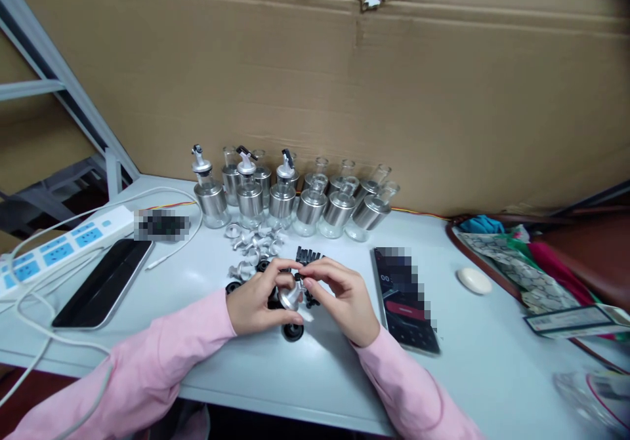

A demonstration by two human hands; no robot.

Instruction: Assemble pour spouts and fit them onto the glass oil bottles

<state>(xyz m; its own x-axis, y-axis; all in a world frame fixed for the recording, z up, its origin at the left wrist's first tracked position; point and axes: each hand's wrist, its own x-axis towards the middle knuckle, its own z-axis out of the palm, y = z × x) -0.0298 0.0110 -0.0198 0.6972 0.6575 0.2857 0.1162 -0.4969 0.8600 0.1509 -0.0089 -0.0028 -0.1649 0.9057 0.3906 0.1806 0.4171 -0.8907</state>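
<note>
Held in my left hand (260, 299) is a silver pourer top (289, 297), its wide base resting between thumb and fingers. My right hand (344, 294) pinches a small black part (298, 276) at the tip of that pourer, fingertips touching those of my left hand. Beyond my hands lie a pile of silver pourer tops (256, 242) and a cluster of black pieces (309, 255). A round black ring (293, 330) sits on the table just below the held pourer. More black rings (233, 287) are partly hidden by my left hand.
Several glass bottles with metal bands (311, 207) stand at the back, three with pourers fitted. A power strip (59, 251), cables and a phone (105, 284) lie left. To the right are another phone (403, 302), a white oval object (474, 280), a box (575, 320) and fabrics.
</note>
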